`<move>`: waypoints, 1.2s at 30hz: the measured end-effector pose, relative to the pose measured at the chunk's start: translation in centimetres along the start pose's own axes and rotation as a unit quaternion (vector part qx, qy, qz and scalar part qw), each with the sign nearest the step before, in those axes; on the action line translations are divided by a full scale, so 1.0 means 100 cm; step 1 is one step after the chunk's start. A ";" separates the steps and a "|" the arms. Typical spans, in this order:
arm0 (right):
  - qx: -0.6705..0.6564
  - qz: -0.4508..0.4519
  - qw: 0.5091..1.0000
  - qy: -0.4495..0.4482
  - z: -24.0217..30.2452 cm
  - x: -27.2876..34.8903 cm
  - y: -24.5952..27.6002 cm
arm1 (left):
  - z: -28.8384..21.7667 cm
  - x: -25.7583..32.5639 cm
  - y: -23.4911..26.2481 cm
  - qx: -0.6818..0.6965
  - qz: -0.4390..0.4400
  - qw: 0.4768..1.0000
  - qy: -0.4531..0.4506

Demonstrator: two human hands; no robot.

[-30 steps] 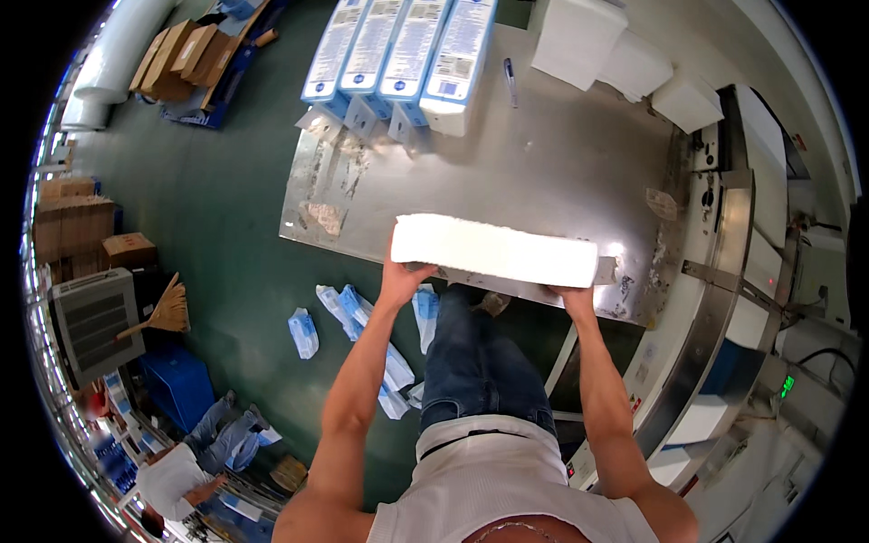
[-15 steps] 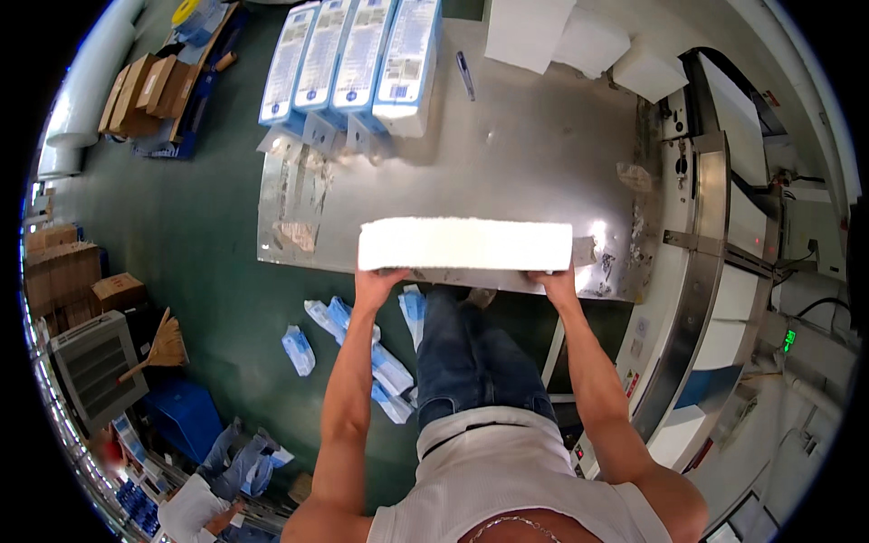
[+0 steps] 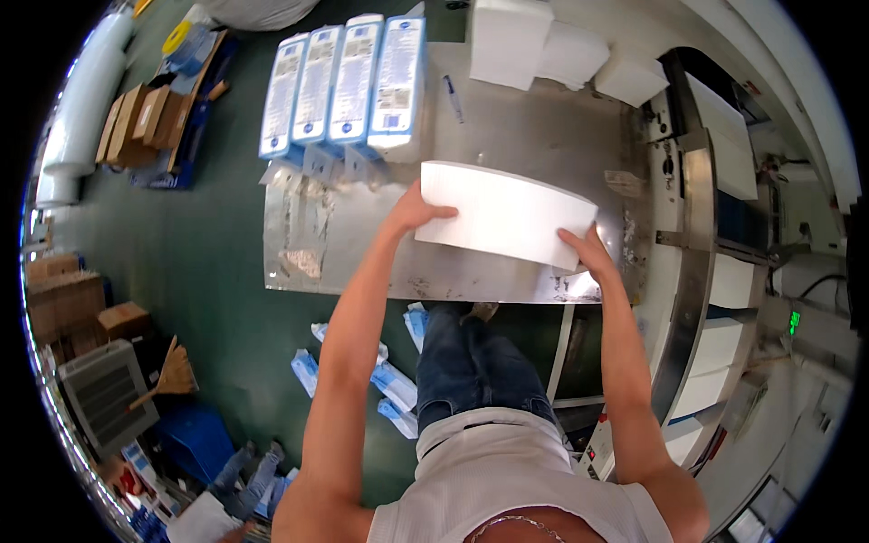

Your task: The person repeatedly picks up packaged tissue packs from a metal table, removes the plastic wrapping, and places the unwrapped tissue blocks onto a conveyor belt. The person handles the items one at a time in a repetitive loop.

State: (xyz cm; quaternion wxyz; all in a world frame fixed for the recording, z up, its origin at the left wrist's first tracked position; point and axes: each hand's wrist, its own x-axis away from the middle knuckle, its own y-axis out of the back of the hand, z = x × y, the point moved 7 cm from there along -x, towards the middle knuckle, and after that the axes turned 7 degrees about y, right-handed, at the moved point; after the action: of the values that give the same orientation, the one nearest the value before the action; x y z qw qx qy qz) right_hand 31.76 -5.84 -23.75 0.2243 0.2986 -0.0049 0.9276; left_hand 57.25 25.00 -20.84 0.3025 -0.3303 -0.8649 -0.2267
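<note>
A thick white stack of sheets [image 3: 507, 215] is held over the metal table [image 3: 362, 267], tilted with its right end nearer to me. My left hand [image 3: 418, 212] grips its left end, thumb lying on the face turned toward me. On the right end my right hand [image 3: 587, 251] is closed the same way, thumb on top. The fingers behind the stack are hidden. Several blue-and-white plastic packs [image 3: 396, 86] stand in a row at the table's far left. Right of them lies a pen [image 3: 453, 98].
White stacks [image 3: 510, 45] stand along the table's far edge. A machine with a metal rail [image 3: 692, 208] borders the right side. Blue-and-white wrappers [image 3: 394, 385] litter the floor near my legs. At left are cartons [image 3: 68, 303], a broom [image 3: 172, 373] and a blue bin [image 3: 193, 439].
Both hands have carried the white stack farther over the table and slightly right. It has turned from level to slanted, showing a broader face. My view has shifted a little.
</note>
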 end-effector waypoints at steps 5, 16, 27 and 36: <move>0.047 0.014 0.998 -0.041 -0.002 -0.032 0.006 | 0.012 -0.061 -0.019 -0.023 0.073 0.994 0.072; -0.024 -0.051 0.998 0.005 0.003 -0.037 -0.001 | 0.009 -0.073 -0.022 -0.010 0.008 1.000 0.021; 0.017 -0.121 0.992 0.003 -0.016 -0.041 0.007 | 0.003 -0.084 -0.023 0.007 0.002 1.000 0.013; 0.021 -0.149 0.989 0.015 -0.004 -0.029 -0.009 | -0.001 -0.084 -0.017 -0.073 -0.005 0.997 -0.018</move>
State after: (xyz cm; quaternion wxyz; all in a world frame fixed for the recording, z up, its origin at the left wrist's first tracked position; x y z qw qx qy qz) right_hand 34.01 -6.17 -25.86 0.3534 0.2871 0.0623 0.8881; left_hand 61.15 20.17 -26.71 0.2608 -0.3514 -0.8528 -0.2849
